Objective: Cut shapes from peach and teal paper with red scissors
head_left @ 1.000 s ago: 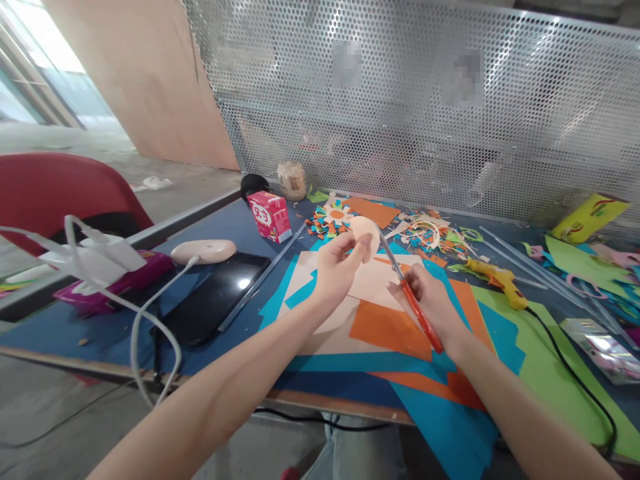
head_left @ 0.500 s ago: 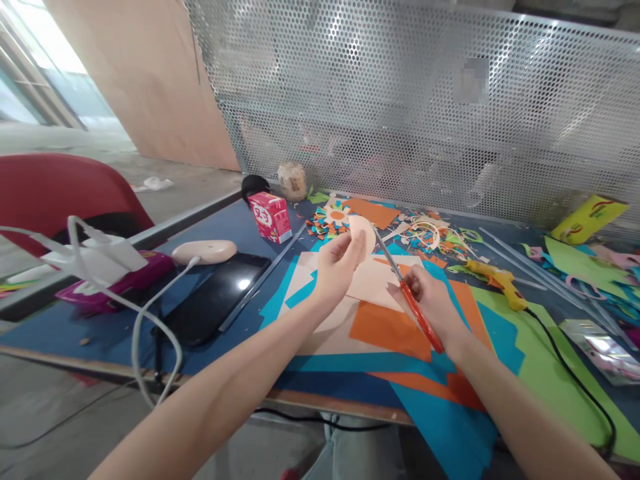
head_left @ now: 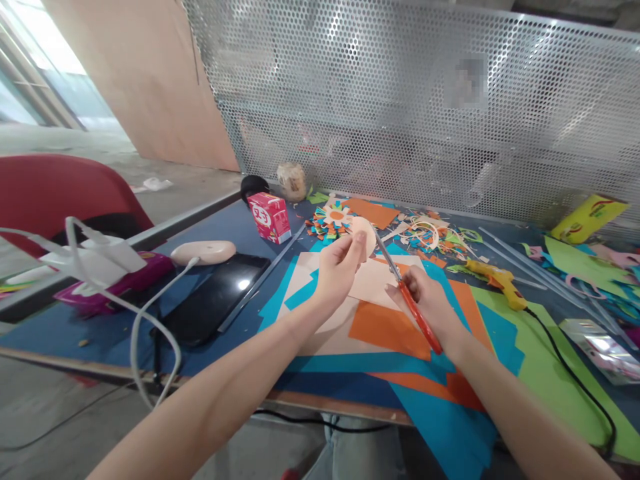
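Observation:
Between the thumb and fingers of my left hand (head_left: pixel 341 262) is a rounded piece of pale peach paper (head_left: pixel 367 233), held up above the table. My right hand (head_left: pixel 425 297) is closed round the red handles of a pair of scissors (head_left: pixel 414 307). The blades point up and away, with their tips at the right edge of the peach paper. Whether the blades are parted is hard to make out. Below both hands lie peach sheets (head_left: pixel 325 331), an orange piece of paper (head_left: pixel 387 328) and blue paper (head_left: pixel 365 363).
Paper scraps (head_left: pixel 433 237) and a paper flower (head_left: pixel 337 215) lie behind my hands. A yellow glue gun (head_left: pixel 500 283) rests on the right, by a green sheet (head_left: pixel 545 373). Leftward are a pink box (head_left: pixel 270 219), a black phone (head_left: pixel 215 300) and a power strip (head_left: pixel 110 290). A perforated metal panel (head_left: pixel 400 100) stands behind.
The peach paper has turned slightly in my left hand and now looks rounder. The scissors have shifted a little with my right hand; their tips stay beside the paper.

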Demonstrator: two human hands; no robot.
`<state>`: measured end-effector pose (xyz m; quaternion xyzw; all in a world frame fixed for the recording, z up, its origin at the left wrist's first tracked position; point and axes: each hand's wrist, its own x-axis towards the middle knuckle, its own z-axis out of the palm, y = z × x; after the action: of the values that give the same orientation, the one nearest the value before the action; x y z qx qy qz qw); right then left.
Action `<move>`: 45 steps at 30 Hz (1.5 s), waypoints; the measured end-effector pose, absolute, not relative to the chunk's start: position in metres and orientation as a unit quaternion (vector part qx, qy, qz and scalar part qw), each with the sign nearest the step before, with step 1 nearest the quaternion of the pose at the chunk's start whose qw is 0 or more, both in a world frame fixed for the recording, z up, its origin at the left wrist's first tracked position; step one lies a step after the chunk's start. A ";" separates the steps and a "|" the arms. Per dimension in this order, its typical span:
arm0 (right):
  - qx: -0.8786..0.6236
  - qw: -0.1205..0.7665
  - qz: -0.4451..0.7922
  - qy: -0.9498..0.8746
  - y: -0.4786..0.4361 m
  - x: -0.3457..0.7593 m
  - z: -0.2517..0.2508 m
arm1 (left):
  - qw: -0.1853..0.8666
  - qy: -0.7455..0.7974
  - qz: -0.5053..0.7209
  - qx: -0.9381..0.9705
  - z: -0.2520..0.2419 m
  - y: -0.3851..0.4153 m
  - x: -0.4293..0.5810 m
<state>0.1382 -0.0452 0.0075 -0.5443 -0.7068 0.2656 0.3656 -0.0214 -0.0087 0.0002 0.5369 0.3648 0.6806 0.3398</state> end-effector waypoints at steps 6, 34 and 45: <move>-0.552 0.360 0.268 -0.703 -0.046 0.137 0.010 | 0.332 0.364 0.678 0.546 0.002 -0.009 -0.022; -0.539 0.366 0.288 -0.702 -0.045 0.139 0.006 | 0.425 0.343 0.682 0.486 0.002 -0.007 -0.020; -0.535 0.361 0.334 -0.687 -0.045 0.140 0.004 | 0.474 0.322 0.712 0.406 0.013 -0.012 -0.017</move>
<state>0.1396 -0.0449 0.0036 -0.5350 -0.6872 0.3338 0.3607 -0.0174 -0.0122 0.0129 0.4056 0.3215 0.7121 0.4745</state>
